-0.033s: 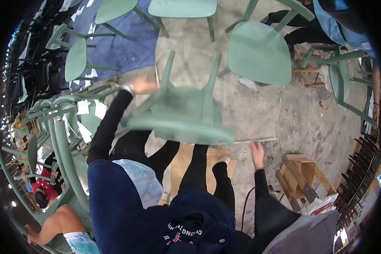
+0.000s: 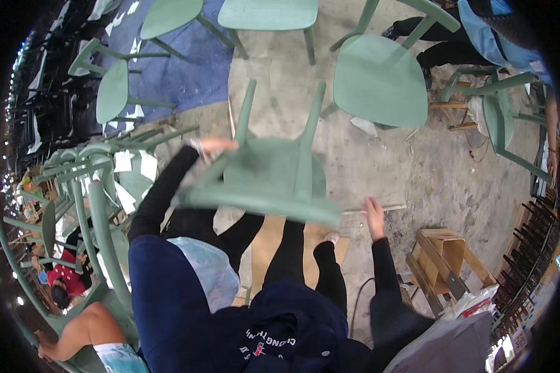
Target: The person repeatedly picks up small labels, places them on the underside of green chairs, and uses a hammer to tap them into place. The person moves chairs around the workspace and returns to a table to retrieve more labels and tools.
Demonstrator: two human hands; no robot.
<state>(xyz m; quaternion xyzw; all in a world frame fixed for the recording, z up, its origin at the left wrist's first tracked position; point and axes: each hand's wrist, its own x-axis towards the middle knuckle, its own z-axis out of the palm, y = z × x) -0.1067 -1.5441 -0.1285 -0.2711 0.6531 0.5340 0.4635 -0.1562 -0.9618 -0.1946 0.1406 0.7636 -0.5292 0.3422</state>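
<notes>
In front of my legs is a green chair, tilted, with its backrest toward me and two legs pointing away; its near edge is blurred. My left hand closes on the chair's left side, near the base of a leg, with the fingertips partly hidden. Off to the right of the chair, my right hand is held in the air with its fingers stretched, touching nothing.
Other green chairs stand ahead, some on a blue sheet. Stacked green chairs crowd the left, where another person's arm reaches in. A wooden box-like stand sits at right. A person in blue works far right.
The chair and my left hand have come slightly nearer to me. My right hand has risen a little, moving away from my body.
</notes>
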